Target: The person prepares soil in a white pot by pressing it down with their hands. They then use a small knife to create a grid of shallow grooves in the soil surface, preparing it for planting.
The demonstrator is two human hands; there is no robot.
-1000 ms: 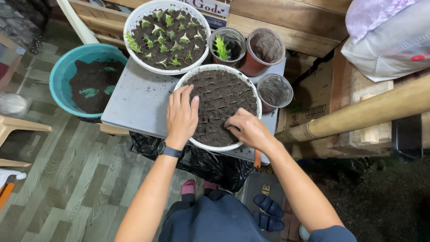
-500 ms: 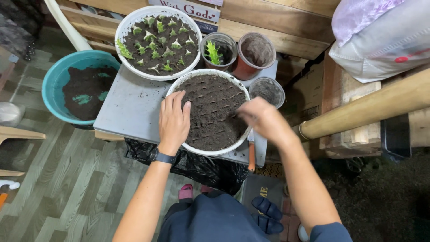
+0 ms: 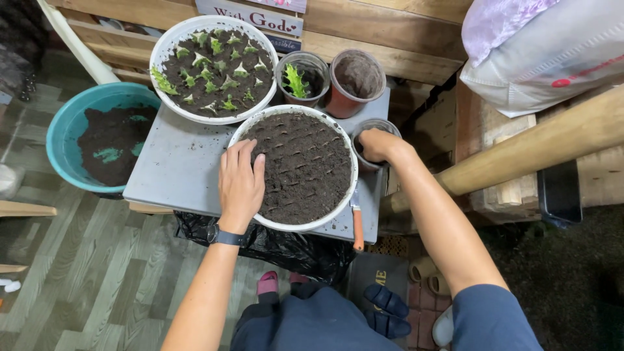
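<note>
Right hand [image 3: 376, 144] now at small pot [image 3: 377, 130]

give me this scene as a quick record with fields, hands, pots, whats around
left hand: left hand flat on the rim and soil of the white soil bowl
right hand: right hand reaching into the small clear pot, fingers hidden
surface: grey table
behind: white bowl of seedlings; small pot with a green plant; red-brown pot of soil
left of table: teal basin holding dark soil
front edge: orange-handled tool
wrist: dark watch on the left arm
</note>
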